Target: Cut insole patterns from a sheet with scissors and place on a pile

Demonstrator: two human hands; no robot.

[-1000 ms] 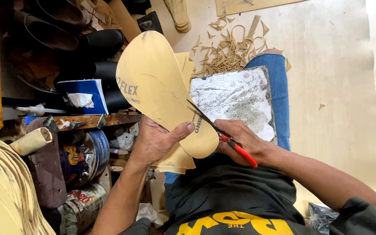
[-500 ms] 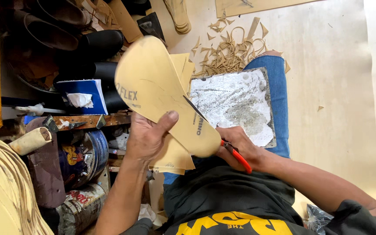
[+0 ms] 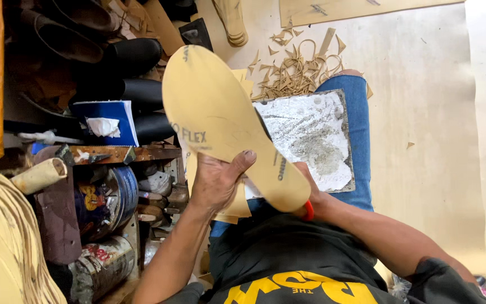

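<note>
A person's left hand [image 3: 216, 183] grips a tan insole [image 3: 226, 124], raised above the grey board [image 3: 316, 138] on their lap. Behind the insole, the right hand [image 3: 310, 194] clasps red-handled scissors [image 3: 309, 211].

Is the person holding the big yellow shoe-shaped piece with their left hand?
Yes, the left hand grips the yellow insole board, thumb pressed on its face.
</note>
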